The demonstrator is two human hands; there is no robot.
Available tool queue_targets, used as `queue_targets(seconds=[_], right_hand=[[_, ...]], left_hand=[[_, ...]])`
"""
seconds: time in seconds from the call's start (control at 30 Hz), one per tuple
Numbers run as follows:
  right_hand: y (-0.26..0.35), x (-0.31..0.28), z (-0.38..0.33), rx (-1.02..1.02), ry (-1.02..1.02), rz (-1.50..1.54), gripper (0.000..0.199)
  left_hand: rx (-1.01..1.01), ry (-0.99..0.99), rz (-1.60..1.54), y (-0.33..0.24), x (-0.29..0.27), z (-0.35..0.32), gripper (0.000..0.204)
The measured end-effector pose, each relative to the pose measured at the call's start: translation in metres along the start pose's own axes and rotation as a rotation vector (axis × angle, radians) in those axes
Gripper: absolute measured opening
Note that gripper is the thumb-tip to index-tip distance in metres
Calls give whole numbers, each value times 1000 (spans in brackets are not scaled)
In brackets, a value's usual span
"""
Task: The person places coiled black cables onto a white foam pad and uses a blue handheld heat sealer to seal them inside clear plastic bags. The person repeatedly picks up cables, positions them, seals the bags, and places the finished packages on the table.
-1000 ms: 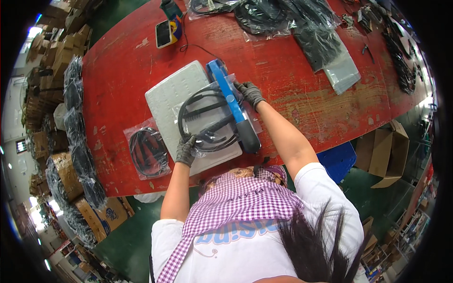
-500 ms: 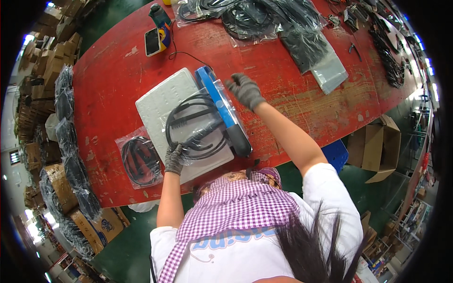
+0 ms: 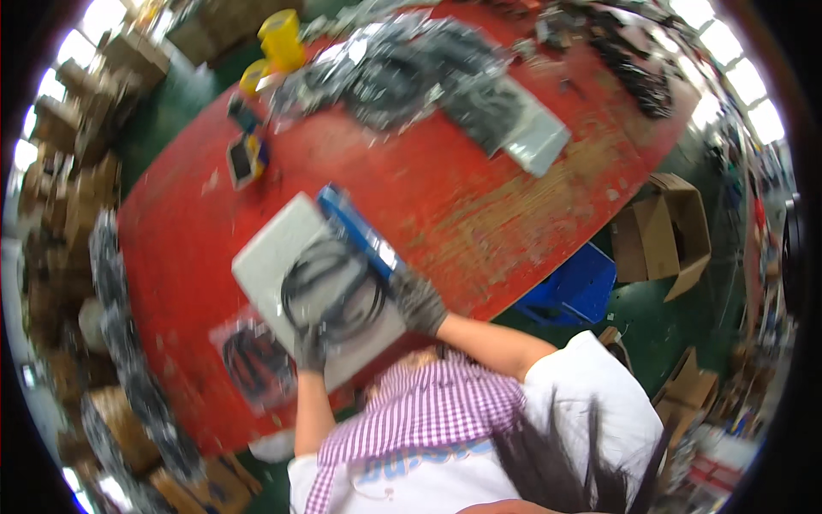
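Left hand [image 3: 310, 349] fingers pinch the black cable coil [image 3: 332, 291] at frame centre; right hand [image 3: 417, 300] grips its right side. I judge loops could spring loose off the grey board [image 3: 274, 248].

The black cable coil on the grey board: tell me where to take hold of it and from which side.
Grip the black cable coil at its near rim, coming from the person's side, where the left hand already sits. The loops lie flat on the grey board, so the fingers should pinch the bundled strands together. The picture is blurred; finer detail is unclear.
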State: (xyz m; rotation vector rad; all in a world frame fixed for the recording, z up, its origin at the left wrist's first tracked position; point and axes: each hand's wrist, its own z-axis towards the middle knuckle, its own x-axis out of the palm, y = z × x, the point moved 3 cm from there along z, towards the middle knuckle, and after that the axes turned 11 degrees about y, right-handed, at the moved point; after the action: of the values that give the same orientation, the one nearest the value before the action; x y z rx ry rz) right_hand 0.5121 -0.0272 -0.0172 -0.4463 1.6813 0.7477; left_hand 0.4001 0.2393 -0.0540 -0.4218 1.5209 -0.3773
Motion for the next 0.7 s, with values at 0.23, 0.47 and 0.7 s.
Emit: queue_targets(seconds=[0.23, 0.47, 0.7], right_hand=[[-22, 17, -7, -47, -283, 100, 44], [-12, 16, 1, -135, -314, 43, 44], [-13, 28, 1, -119, -348, 120, 45]], left_hand=[[-616, 129, -1868, 10, 49, 16, 28], [-731, -34, -1643, 57, 54, 8, 28], [-680, -219, -1098, 20, -4, 12, 23]])
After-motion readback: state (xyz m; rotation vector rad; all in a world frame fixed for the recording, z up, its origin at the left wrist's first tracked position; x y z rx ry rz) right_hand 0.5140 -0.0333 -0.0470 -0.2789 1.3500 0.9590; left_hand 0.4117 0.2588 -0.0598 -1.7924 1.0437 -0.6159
